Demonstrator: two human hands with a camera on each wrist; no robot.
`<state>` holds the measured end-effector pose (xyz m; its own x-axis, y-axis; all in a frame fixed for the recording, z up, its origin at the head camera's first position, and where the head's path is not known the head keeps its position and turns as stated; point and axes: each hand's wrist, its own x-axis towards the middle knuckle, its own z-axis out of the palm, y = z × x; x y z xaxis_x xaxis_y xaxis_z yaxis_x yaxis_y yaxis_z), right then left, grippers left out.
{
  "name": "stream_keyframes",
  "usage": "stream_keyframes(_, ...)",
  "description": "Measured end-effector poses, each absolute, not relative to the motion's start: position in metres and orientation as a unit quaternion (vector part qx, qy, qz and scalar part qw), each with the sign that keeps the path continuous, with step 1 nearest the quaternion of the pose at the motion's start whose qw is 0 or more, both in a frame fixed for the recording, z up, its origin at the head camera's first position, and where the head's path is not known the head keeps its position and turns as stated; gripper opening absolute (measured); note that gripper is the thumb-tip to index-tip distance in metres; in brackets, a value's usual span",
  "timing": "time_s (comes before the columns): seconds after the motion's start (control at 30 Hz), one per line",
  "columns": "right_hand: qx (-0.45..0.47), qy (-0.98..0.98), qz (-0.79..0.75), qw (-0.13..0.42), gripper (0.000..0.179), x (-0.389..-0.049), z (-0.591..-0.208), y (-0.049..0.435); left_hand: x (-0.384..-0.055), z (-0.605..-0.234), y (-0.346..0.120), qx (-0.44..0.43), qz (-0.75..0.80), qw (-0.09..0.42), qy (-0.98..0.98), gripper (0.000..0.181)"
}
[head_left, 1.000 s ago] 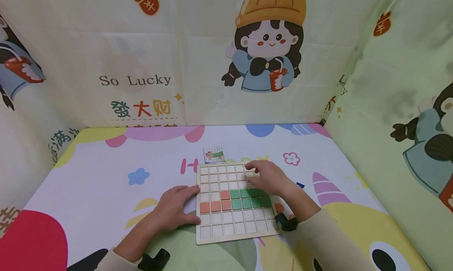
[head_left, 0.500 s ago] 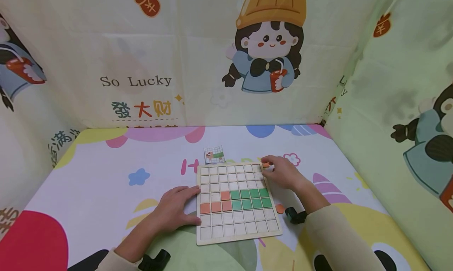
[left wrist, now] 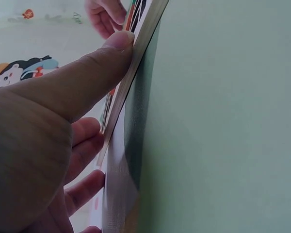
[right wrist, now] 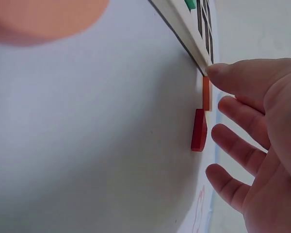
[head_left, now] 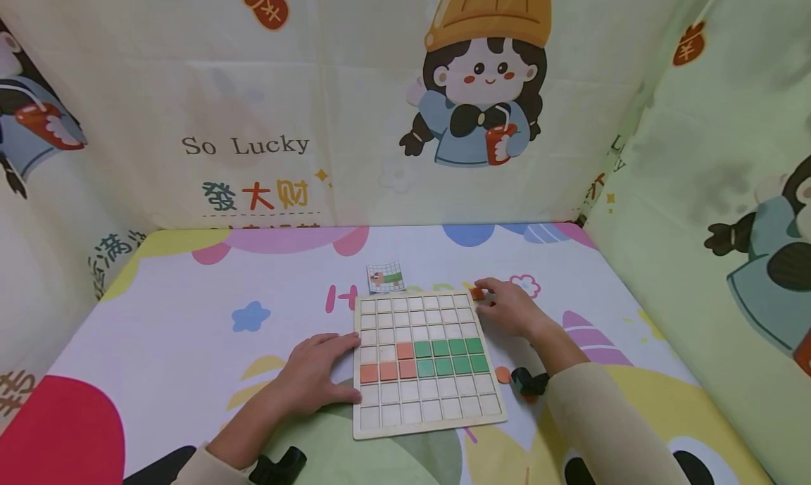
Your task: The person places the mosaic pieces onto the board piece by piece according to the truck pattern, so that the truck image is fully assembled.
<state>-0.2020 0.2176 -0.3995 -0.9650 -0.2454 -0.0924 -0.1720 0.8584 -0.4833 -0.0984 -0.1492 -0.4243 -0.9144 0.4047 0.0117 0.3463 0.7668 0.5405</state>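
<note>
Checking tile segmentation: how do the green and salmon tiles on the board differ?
Count: eight green tiles, four salmon tiles.
Layout: green fills two rows of four; salmon stands one above three.
Head view: green lies right, salmon left.
Both are square and sit on the board.

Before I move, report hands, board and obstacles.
Left hand touches left edge of grid board. Right hand at its far right corner, beside orange piece. Possible obstacle: red piece nearby.
</note>
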Motion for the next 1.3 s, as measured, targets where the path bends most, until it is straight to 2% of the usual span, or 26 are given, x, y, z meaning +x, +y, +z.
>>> stream_keyframes(0.4, -0.101, 0.965, -0.228, 0.075, 0.047, -0.205, -0.399, 0.219, -0.099, -0.423, -0.149, 0.204, 0.275, 0.047, 0.938, 0.081)
stream_keyframes(0.77, -0.087, 0.965, -0.233, 0.08, 0.029, -0.202, -0.397, 0.22, -0.099, -0.422, -0.149, 0.204, 0.271, 0.047, 0.94, 0.081)
stream_keyframes(1.3, -0.093, 0.97, -0.208, 0.087, 0.028, -0.194, -0.399, 0.22, -0.098, -0.422, -0.15, 0.198, 0.277, 0.056, 0.939, 0.084)
